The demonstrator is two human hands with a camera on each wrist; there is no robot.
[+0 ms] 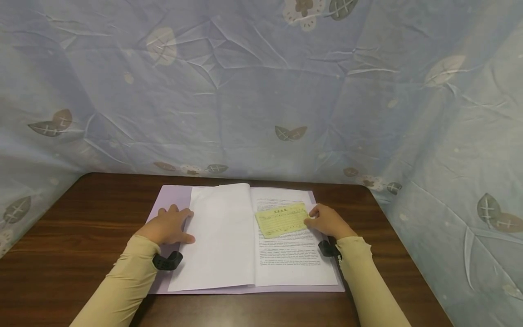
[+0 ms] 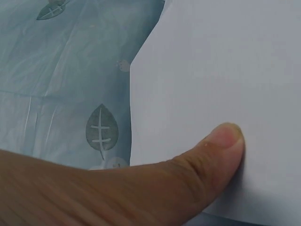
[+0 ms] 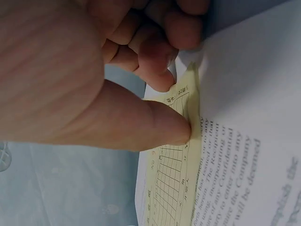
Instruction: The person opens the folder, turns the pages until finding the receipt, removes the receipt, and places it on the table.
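A lavender folder [image 1: 176, 194] lies spread on the table with white sheets in it. My left hand [image 1: 169, 225] rests at the left edge of the blank sheet [image 1: 220, 236], fingers spread. In the left wrist view the thumb [image 2: 216, 150] lies flat against the white paper. On the printed page [image 1: 290, 261] to the right sits a yellow slip [image 1: 281, 221] with ruled lines and handwriting, slightly tilted. My right hand [image 1: 328, 222] pinches its right edge. Close up, the thumb [image 3: 164, 123] covers part of the yellow form [image 3: 171, 188], with the other fingers curled at its end.
The dark brown wooden table [image 1: 81, 227] extends to both sides of the folder. A pale blue cloth [image 1: 245, 100] with leaf prints hangs behind the table and along its sides. Black bands [image 1: 167, 261] circle both wrists, below pale yellow sleeves [image 1: 122, 281].
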